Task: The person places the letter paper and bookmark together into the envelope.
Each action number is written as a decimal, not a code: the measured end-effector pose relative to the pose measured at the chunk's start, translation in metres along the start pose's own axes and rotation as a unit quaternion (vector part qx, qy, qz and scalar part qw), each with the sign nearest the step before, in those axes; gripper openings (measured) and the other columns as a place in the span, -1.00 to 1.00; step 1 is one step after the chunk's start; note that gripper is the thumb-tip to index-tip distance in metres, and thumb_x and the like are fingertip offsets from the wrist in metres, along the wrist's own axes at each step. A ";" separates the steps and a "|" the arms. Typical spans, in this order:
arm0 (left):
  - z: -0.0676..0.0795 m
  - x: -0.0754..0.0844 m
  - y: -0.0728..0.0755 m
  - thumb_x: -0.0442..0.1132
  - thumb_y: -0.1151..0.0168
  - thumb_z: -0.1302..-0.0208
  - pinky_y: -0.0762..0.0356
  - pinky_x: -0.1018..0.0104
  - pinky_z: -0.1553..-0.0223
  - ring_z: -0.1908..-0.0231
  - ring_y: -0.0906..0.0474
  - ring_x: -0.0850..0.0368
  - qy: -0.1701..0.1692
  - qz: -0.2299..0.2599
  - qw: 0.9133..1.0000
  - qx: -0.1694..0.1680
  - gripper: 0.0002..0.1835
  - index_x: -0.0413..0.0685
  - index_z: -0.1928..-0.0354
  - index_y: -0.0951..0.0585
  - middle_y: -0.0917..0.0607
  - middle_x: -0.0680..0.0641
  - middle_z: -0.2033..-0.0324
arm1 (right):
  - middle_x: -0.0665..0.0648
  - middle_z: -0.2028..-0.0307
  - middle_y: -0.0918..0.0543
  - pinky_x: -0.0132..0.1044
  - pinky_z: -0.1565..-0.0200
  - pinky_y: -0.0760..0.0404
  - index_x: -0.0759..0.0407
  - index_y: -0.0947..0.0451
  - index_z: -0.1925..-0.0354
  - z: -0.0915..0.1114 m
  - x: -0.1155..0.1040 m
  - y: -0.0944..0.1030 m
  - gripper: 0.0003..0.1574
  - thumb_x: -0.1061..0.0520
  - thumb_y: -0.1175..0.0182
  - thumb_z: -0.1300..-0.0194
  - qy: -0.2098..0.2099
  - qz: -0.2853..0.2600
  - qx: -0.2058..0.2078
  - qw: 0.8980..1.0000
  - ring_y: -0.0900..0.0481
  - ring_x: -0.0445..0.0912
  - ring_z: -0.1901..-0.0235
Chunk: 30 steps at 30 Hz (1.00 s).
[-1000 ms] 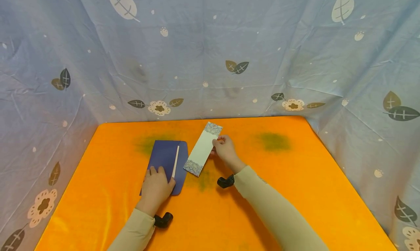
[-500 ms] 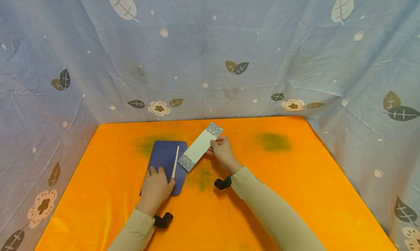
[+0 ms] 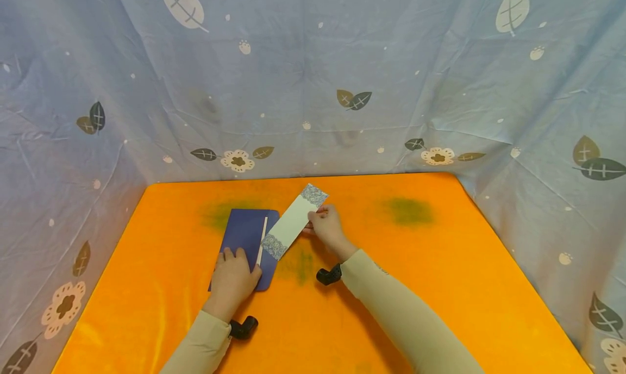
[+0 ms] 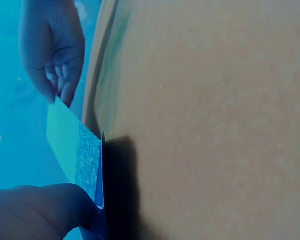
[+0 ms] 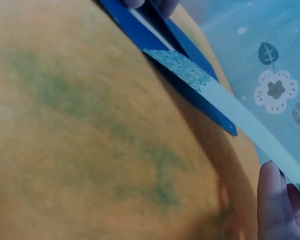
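Observation:
A dark blue envelope lies left of centre, its flap spread to the right and a narrow white strip along the opening. My left hand holds its near part, the thumb by the opening. Between thumb and fingers, my right hand pinches the long right edge of a white card with blue lace-patterned ends. Tilted, the card overlaps the flap with its lower left end. The right wrist view has the card's patterned end right at the envelope's opening, beside the white strip.
An orange cloth with greenish patches covers the table. Pale blue curtains printed with leaves and flowers stand along the back and both sides. Black curved mounts stick out at both wrists.
My right hand has moved left with the card, turning it more slantwise. The card's lower end, earlier beside the envelope, now overlaps the flap. My left hand has stayed in place.

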<state>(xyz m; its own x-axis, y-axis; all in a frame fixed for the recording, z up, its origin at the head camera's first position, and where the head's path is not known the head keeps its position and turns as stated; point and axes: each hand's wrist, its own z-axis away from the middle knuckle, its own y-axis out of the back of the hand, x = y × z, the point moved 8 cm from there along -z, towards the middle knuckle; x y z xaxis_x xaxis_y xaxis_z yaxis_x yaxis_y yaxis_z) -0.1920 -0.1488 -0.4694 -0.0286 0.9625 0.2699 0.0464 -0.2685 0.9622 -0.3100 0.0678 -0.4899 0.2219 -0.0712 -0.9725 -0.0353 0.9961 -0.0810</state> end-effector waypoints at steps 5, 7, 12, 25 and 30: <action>-0.001 -0.001 0.000 -0.04 -0.23 -0.24 -0.30 -0.33 -0.13 -0.20 -0.19 -0.61 0.008 0.014 1.000 -0.006 -0.25 -0.62 -0.19 -0.35 -0.28 -0.69 -0.16 | 0.32 0.40 -0.62 -0.08 0.28 -0.69 0.30 -0.19 0.06 0.003 0.000 -0.005 -0.65 0.23 -0.16 -0.36 0.014 0.048 -0.007 0.999 -0.66 0.20 0.44; -0.001 -0.002 0.000 -0.03 -0.22 -0.24 -0.28 -0.33 -0.14 -0.21 -0.17 -0.61 0.012 0.020 1.000 -0.011 -0.25 -0.62 -0.20 -0.34 -0.27 -0.68 -0.17 | 0.32 0.41 -0.63 -0.11 0.30 -0.69 0.30 -0.20 0.06 0.005 0.001 -0.008 -0.65 0.23 -0.16 -0.35 0.022 0.069 -0.013 0.997 -0.66 0.21 0.45; -0.002 -0.003 -0.001 -0.03 -0.20 -0.25 -0.23 -0.33 -0.18 -0.22 -0.14 -0.62 0.014 0.030 0.999 -0.015 -0.25 -0.62 -0.21 -0.33 -0.24 -0.69 -0.18 | 0.34 0.40 -0.63 -0.13 0.32 -0.69 0.30 -0.22 0.05 0.010 0.001 -0.020 -0.64 0.23 -0.17 -0.35 0.031 0.107 -0.032 0.993 -0.67 0.20 0.46; -0.001 -0.005 -0.002 -0.04 -0.20 -0.24 -0.24 -0.33 -0.17 -0.21 -0.17 -0.62 0.011 0.032 0.999 -0.008 -0.26 -0.63 -0.18 -0.35 -0.27 -0.70 -0.16 | 0.27 0.41 -0.59 -0.17 0.39 -0.69 0.35 -0.24 0.02 0.015 0.007 -0.035 -0.61 0.27 -0.19 -0.31 0.028 0.128 -0.051 0.990 -0.67 0.12 0.51; -0.001 -0.005 -0.002 -0.03 -0.21 -0.24 -0.24 -0.33 -0.17 -0.21 -0.17 -0.61 0.011 0.031 0.999 -0.006 -0.26 -0.63 -0.18 -0.36 -0.27 -0.70 -0.16 | 0.27 0.43 -0.58 -0.17 0.41 -0.69 0.35 -0.25 0.06 0.018 0.009 -0.043 -0.65 0.28 -0.19 -0.31 0.028 0.129 -0.065 0.989 -0.67 0.11 0.52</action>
<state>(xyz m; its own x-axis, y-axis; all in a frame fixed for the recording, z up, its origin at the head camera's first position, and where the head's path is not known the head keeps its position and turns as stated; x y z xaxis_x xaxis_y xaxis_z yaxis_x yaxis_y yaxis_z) -0.1933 -0.1528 -0.4727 -0.0487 0.9431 0.3289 0.0361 -0.3274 0.9442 -0.2893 0.0257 -0.4917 0.1350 0.1783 -0.9747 -0.2104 0.9664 0.1476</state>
